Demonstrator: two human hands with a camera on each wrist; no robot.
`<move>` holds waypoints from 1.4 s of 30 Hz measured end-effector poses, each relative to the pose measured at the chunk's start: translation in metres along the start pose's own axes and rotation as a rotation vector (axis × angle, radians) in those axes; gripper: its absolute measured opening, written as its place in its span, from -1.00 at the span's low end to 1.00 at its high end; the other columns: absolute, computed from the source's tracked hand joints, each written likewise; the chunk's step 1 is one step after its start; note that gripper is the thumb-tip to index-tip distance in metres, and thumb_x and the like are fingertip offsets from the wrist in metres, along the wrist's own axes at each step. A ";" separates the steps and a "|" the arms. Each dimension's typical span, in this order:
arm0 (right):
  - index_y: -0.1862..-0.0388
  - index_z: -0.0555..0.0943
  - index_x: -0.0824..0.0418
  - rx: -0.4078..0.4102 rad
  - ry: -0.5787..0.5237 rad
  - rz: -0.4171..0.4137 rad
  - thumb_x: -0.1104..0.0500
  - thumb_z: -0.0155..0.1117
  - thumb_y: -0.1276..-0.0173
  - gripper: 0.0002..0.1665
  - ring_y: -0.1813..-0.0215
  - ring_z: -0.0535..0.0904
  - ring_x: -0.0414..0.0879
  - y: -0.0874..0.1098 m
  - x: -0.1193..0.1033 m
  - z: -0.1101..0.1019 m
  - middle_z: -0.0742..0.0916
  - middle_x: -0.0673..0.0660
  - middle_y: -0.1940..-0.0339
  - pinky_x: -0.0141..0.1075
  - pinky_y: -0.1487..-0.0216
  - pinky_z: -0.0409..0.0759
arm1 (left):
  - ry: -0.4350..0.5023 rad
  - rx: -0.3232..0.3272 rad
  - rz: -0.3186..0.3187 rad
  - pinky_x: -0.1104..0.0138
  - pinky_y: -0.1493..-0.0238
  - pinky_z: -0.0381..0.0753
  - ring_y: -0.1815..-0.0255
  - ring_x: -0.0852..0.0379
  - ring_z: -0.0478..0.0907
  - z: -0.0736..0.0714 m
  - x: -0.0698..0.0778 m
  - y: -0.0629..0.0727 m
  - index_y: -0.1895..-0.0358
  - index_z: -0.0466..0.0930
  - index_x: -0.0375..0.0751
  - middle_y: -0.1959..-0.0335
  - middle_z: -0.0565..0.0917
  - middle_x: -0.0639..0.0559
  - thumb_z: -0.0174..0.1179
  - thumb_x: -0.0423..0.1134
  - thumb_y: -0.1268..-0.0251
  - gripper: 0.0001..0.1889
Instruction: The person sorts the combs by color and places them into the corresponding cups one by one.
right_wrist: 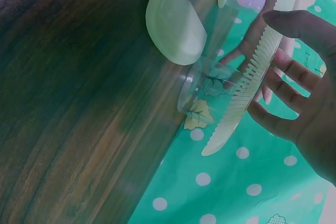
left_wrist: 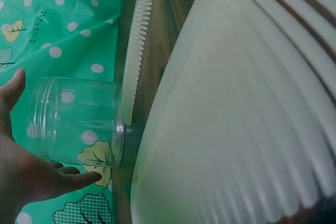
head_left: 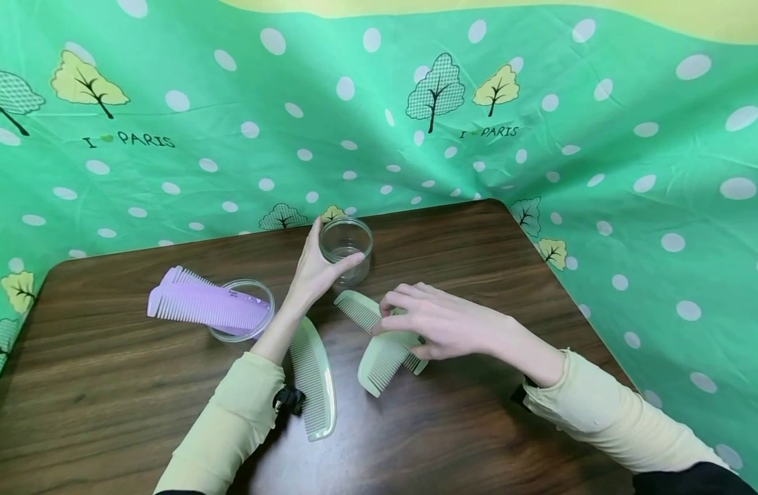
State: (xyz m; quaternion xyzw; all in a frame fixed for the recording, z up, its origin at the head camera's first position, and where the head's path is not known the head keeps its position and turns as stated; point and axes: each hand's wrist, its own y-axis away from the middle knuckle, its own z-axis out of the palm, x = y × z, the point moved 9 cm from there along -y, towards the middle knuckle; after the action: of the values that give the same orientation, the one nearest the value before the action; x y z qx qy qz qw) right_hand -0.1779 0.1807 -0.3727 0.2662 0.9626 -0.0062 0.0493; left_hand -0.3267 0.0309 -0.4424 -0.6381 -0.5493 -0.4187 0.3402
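Observation:
My left hand (head_left: 317,265) is spread about a clear jar (head_left: 346,240) standing near the table's back edge. Its straight fingers lie along one side and its thumb crosses the near side; firm contact cannot be told. My right hand (head_left: 443,320) pinches a pale green comb (right_wrist: 247,87) between thumb and fingers, teeth showing. A second green comb (head_left: 354,307) lies partly under the right hand, close to the jar. Beside my left wrist lies a third green comb (head_left: 313,385), looming large in the left wrist view.
On the left, purple combs (head_left: 196,299) stick out leftward from another clear jar (head_left: 264,326). The dark wooden table (head_left: 94,385) meets a green dotted cloth (head_left: 261,158) at the back and right side.

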 end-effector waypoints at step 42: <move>-0.27 0.60 -0.09 0.384 -0.387 0.120 0.13 0.62 -0.12 -0.30 -0.22 0.50 -0.19 -0.010 0.038 -0.066 0.61 -0.08 -0.16 -0.22 -0.15 0.57 | 0.155 -0.026 -0.031 -0.20 -0.56 0.19 -0.63 -0.19 0.16 -0.006 -0.020 0.011 -0.64 -0.03 0.21 -0.64 0.19 -0.08 0.50 0.15 -0.13 0.09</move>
State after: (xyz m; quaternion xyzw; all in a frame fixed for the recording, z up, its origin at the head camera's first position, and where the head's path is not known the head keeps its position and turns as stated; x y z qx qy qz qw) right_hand -0.2214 0.1942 -0.3105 0.3212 0.8989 -0.2365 0.1812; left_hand -0.3177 0.0151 -0.4581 -0.5994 -0.5256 -0.4793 0.3669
